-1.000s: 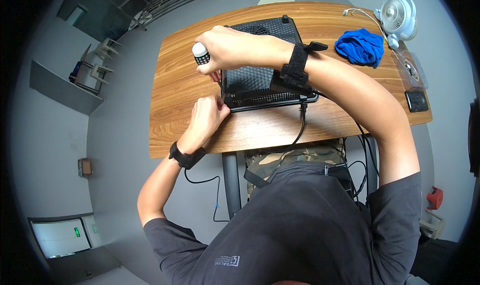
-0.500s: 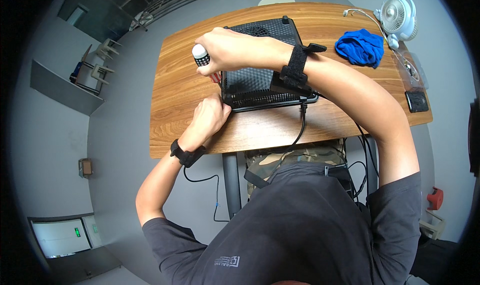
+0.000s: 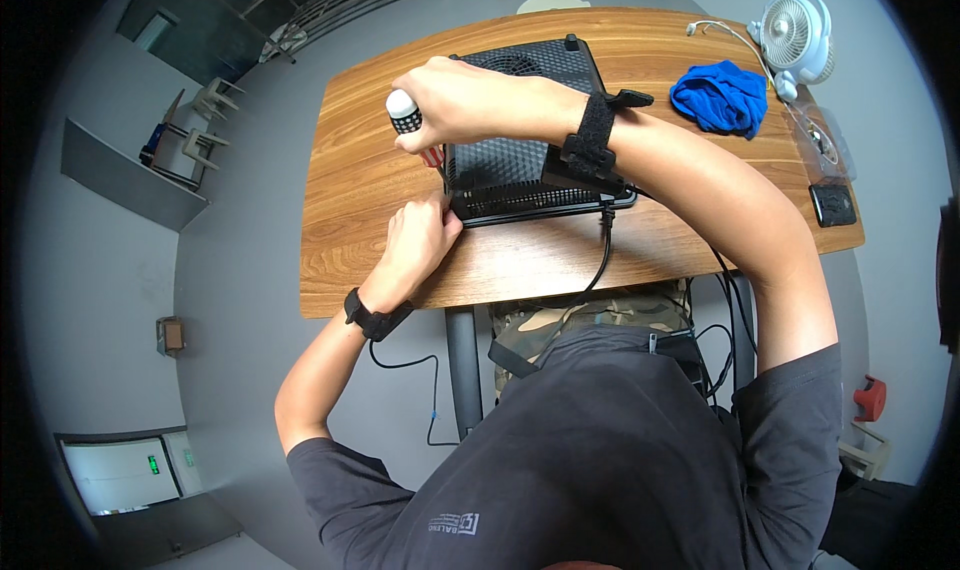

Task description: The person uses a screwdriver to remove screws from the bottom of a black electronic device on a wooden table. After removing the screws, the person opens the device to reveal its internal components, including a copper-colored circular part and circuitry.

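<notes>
A flat black appliance (image 3: 550, 160) with a vented casing, a round fan grille and stubby feet lies on the wooden table (image 3: 370, 195). My right hand (image 3: 450, 100) is closed round the handle of a screwdriver (image 3: 404, 110), which has a white cap, a black dotted band and a red-and-white lower part. Its shaft points down at the appliance's near left corner; the tip is hidden. Just below, my left hand (image 3: 420, 240) is closed against that same corner, fingertips out of sight. Black straps circle both my wrists.
A blue cloth (image 3: 720, 98) lies crumpled at the far right, near a small white fan (image 3: 795, 35) with its cable. A clear plastic tray (image 3: 822, 142) and a black phone-like slab (image 3: 832, 206) sit along the right edge. A black power cord (image 3: 603, 250) hangs off the table's front.
Almost nothing differs. Both hands keep their hold at the appliance's corner, with only a slight shift of the left hand and forearm.
</notes>
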`<state>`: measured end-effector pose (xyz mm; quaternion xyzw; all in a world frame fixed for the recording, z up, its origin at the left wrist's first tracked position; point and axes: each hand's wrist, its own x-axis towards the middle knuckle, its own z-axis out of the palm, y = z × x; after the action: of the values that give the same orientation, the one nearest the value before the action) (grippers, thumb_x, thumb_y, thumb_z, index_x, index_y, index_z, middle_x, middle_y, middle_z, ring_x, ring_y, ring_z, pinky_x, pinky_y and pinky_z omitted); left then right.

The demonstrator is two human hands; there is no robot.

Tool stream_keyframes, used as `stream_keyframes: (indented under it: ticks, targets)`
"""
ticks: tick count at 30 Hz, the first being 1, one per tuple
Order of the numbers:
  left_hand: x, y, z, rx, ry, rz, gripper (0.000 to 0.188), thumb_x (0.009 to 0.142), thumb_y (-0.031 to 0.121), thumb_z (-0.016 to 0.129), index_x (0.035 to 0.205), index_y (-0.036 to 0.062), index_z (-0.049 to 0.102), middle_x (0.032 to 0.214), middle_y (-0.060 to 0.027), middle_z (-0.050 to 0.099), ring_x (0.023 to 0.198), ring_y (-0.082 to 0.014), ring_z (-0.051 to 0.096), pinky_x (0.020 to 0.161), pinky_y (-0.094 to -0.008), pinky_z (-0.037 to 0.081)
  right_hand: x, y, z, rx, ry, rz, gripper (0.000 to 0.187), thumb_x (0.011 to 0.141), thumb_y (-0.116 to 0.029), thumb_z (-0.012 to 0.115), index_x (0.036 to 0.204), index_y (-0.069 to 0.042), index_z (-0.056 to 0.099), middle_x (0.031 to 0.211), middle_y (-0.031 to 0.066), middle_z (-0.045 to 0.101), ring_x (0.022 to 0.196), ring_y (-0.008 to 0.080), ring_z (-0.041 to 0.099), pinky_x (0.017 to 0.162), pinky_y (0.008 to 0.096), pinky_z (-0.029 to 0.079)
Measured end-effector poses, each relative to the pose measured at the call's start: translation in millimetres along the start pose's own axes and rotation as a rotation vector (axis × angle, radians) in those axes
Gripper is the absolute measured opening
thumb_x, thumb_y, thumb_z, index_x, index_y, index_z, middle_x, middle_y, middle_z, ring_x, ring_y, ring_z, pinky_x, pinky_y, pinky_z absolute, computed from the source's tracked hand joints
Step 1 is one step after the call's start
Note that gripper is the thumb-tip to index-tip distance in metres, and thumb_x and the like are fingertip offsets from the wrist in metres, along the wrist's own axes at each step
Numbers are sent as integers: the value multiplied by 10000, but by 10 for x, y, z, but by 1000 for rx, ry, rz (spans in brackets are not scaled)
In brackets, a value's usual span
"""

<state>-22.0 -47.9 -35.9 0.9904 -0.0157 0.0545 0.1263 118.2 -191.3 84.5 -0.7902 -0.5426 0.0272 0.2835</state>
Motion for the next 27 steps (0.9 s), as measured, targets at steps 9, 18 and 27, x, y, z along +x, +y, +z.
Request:
stream_keyframes:
  ticks: [9,18,27]
  targets:
    - [-18,-131,-18,-108,-27,115,182,907,150,634,884,-26,673,778,-284,685,757,-475,684,746,-536,565,26,-4,10,27,-15,-10,350,848,-290,803,920,33,688,771,199,733,768,310,756,696,396,607]
    - [-25,-62,-39,-49,-62,33,146,859,126,669,857,-19,684,800,-232,716,782,-424,705,740,-496,567,35,33,26,21,4,-13,381,847,-304,814,941,43,687,788,209,735,779,324,758,705,392,608]
    - [-41,-41,-89,-68,-20,60,149,887,133,673,923,-9,649,885,-217,715,827,-420,697,735,-497,564,25,15,14,-5,-2,12,371,848,-293,813,944,43,689,789,214,734,777,325,758,703,398,610]
